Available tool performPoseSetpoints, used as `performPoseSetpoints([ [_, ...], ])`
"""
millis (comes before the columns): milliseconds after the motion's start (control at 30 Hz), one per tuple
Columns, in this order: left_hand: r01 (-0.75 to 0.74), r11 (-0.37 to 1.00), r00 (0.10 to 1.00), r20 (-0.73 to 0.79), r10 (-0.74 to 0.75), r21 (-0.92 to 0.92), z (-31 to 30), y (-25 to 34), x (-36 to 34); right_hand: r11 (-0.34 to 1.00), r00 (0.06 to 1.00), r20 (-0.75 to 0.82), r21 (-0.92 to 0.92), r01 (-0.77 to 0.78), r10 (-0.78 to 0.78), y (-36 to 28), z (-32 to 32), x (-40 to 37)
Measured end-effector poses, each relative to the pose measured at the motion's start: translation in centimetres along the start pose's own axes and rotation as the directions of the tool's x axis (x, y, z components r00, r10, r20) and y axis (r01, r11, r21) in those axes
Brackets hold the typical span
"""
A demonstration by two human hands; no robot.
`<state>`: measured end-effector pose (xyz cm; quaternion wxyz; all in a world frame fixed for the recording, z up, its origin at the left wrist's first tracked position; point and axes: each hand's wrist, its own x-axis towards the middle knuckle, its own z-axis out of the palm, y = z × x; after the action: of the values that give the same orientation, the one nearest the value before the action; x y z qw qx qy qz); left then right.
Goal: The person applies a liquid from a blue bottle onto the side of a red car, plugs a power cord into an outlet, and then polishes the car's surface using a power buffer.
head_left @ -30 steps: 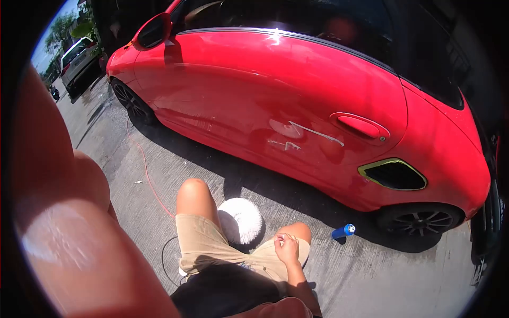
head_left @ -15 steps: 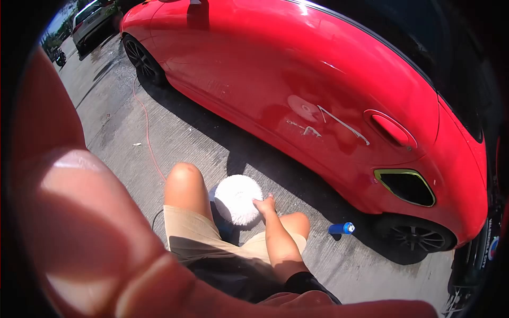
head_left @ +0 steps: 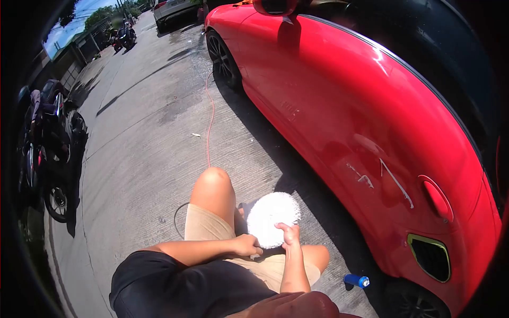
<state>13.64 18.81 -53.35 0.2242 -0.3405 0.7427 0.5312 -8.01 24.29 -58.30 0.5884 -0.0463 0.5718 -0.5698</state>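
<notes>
1. The white pad (head_left: 271, 218) is seen at lower centre of the frame, between the raised knees, with its round fluffy face turned up and towards the red car (head_left: 371, 127).
2. The left hand (head_left: 246, 245) is closed into a fist against the pad's lower left rim. Whether the pad itself or some part hidden beneath it is gripped cannot be told.
3. The right hand (head_left: 290, 233) is set on the pad's lower right rim, with its fingers curled over the edge and closed on it.
4. The two hands are held close together but not touching, and the pad lies just above both in the picture. Neither is clearly nearer.
5. No long axis is offered by the round pad. The scuffed door panel lies to its right, well apart.
6. A blue bottle (head_left: 356, 280) lies on the concrete at lower right, and an orange hose (head_left: 210, 116) runs up the frame.
</notes>
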Motion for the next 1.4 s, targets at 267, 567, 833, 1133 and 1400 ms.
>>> performPoseSetpoints([
  [267,0.045,0.898,0.984,-0.175,0.036,0.438,0.5,5.3,-2.7,0.938,0.928,0.156,-0.016,0.346,-0.339,-12.3,7.9,-12.7],
  [567,-0.228,0.907,0.795,-0.471,0.383,0.354,-2.1,10.1,5.3,0.845,0.867,0.247,-0.225,0.486,-0.433,-19.3,12.0,-19.3],
  [833,-0.711,0.698,0.476,-0.79,0.386,-0.088,-2.3,13.1,-1.7,0.293,0.322,0.349,-0.134,0.947,-0.88,-16.3,6.4,-20.0],
  [1133,-0.767,0.572,0.638,-0.43,0.638,-0.289,-8.5,19.6,-7.2,0.751,0.933,0.192,0.65,0.11,-0.304,-1.1,-7.2,-6.1],
  [1400,-0.854,0.38,0.505,-0.39,0.77,-0.355,-15.7,26.3,-12.4,0.542,0.559,0.033,-0.201,0.816,-0.828,-11.8,4.1,-18.3],
])
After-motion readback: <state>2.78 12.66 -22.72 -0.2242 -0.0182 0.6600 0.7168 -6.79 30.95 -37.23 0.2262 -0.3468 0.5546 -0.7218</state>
